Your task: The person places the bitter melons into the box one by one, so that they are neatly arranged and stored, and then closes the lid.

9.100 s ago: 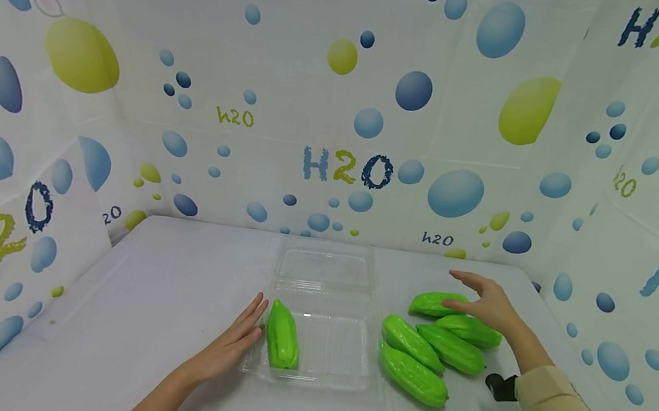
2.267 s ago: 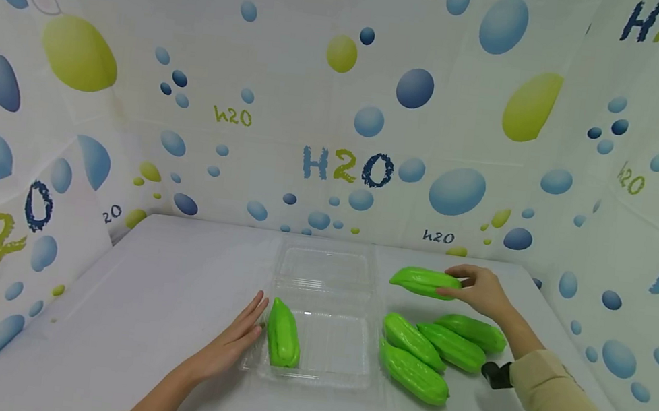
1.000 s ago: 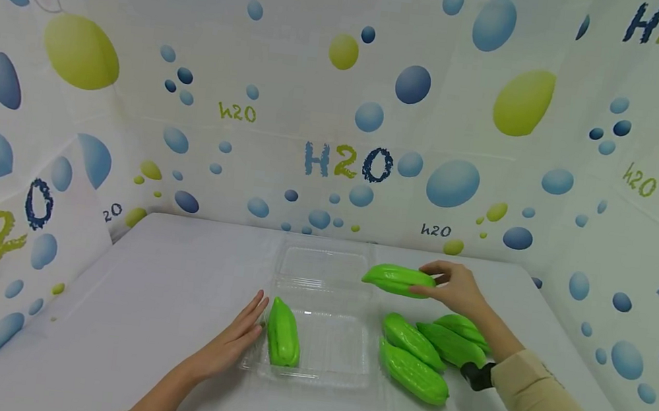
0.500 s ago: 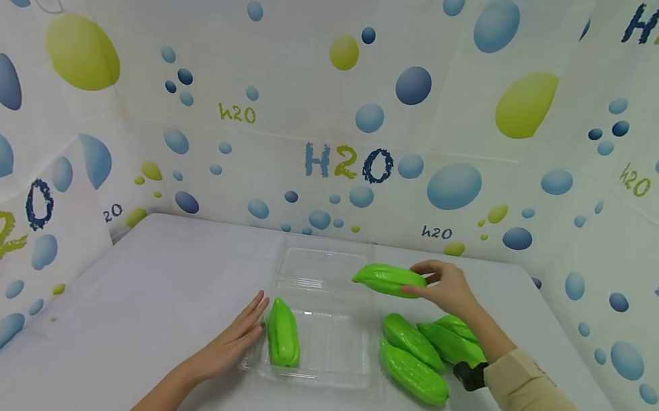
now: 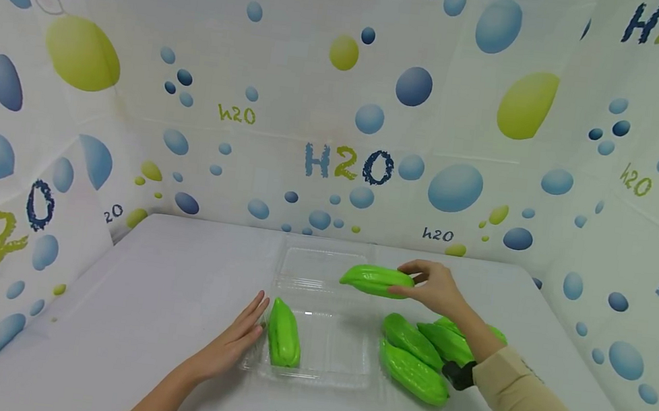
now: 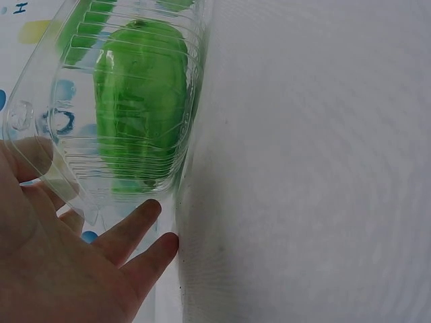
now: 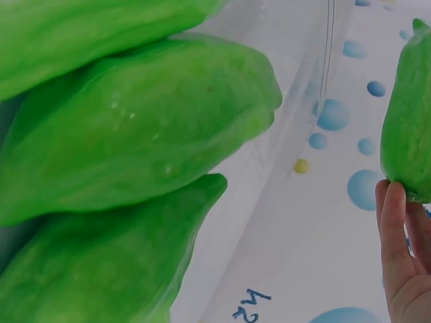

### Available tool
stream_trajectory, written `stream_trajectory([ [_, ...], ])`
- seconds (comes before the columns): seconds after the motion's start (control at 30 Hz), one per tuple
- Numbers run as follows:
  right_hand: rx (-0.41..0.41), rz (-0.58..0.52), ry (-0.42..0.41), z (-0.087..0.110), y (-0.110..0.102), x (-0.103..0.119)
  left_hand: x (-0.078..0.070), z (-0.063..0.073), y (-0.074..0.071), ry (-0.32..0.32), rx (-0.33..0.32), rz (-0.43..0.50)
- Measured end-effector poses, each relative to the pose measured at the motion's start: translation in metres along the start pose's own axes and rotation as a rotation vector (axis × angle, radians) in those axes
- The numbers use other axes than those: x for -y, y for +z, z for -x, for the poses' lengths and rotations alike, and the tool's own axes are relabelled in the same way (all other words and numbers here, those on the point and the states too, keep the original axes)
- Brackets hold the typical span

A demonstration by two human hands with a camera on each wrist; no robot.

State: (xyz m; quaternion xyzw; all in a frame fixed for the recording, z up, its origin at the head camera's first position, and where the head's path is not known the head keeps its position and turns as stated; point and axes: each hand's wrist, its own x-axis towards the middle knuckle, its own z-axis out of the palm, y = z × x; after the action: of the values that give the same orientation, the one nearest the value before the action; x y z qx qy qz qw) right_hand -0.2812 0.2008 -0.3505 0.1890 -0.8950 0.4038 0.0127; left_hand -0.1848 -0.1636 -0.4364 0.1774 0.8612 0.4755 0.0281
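My right hand (image 5: 436, 289) pinches a long, ridged green pepper (image 5: 372, 279) by its right end, holding it over the right part of the raised, transparent lid. In the right wrist view its fingers (image 7: 394, 232) grip the pepper's lower end. My left hand (image 5: 238, 337) has straight fingers against the left side of a clear plastic clamshell box (image 5: 338, 345). One green pepper (image 5: 284, 336) lies lengthwise inside, along the box's left wall; the left wrist view shows this pepper (image 6: 141, 101) through the ribbed plastic.
Several more green peppers (image 5: 414, 374) lie in a group right of the box, partly behind the right forearm. The box's lid (image 5: 322, 266) lies folded back towards the rear wall. A white cloth covers the table (image 5: 174, 283); printed sheets surround it.
My right hand has taken up the rearmost pepper from the group and carried it left, over the lid. The left hand stays at the box's side.
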Motion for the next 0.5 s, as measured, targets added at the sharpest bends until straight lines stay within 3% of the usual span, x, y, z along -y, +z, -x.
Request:
stream_trajectory([
  [0.5, 0.021, -0.044, -0.017, -0.005, 0.013, 0.009, 0.001, 0.0, 0.0, 0.007, 0.002, -0.005],
])
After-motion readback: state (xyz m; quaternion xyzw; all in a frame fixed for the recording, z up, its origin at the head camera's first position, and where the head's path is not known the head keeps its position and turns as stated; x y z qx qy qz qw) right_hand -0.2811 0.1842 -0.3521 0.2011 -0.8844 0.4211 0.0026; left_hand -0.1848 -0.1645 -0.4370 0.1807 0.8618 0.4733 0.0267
